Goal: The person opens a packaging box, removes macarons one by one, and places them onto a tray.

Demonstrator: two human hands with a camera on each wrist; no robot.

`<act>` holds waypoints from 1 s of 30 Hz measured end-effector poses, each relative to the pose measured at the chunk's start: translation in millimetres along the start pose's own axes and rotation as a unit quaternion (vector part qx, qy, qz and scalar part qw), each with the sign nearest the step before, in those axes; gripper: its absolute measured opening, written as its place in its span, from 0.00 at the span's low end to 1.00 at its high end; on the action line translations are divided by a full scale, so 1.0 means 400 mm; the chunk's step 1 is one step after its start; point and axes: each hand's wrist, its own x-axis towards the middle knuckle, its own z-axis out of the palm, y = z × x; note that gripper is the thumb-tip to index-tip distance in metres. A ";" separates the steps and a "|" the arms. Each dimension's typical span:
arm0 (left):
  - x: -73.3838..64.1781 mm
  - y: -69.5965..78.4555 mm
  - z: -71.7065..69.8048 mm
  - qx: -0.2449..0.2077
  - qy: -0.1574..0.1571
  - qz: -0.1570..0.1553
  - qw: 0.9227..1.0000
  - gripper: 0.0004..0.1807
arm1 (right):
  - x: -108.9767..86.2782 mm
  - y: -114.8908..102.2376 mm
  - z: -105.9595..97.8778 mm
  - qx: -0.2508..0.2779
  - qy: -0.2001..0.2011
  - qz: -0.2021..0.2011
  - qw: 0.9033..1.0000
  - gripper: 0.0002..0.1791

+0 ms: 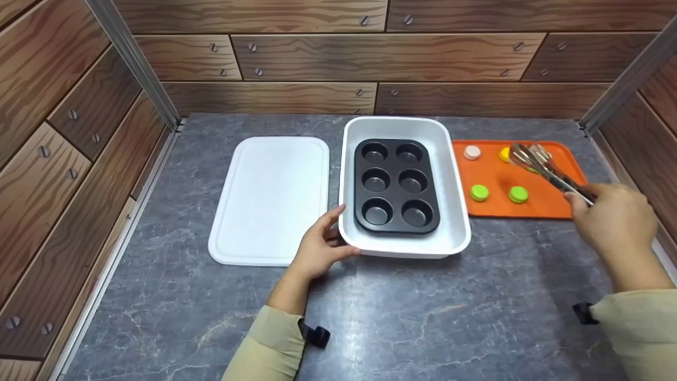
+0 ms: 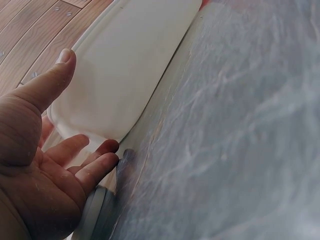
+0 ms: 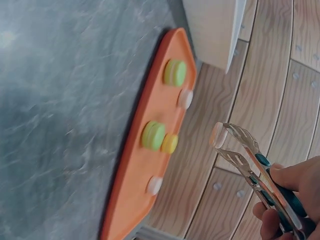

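Observation:
My right hand point(image 1: 616, 219) holds metal tongs point(image 1: 555, 177) with dark grips, over the orange tray point(image 1: 497, 206). In the right wrist view a pale macaron point(image 3: 218, 135) sits between the tongs' tips, above the tray. Green macarons point(image 1: 479, 192), a yellow macaron point(image 1: 505, 154) and a whitish macaron point(image 1: 472, 152) lie on the tray. My left hand point(image 1: 317, 248) rests against the near left corner of a white bin point(image 1: 452, 222), its thumb at the front and fingers along the side. Inside the bin lies a black muffin tin point(image 1: 394, 188); its cups hold nothing.
A white lid point(image 1: 277, 201) lies flat on the grey marbled table point(image 1: 402, 317), left of the bin. The orange tray stands close against the bin's right side. Wood-patterned walls point(image 1: 338, 55) enclose the table at the back and both sides.

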 end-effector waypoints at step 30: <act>0.002 0.000 -0.002 -0.006 -0.003 0.003 1.000 0.53 | -0.029 0.137 0.041 0.000 0.004 0.055 0.998 0.23</act>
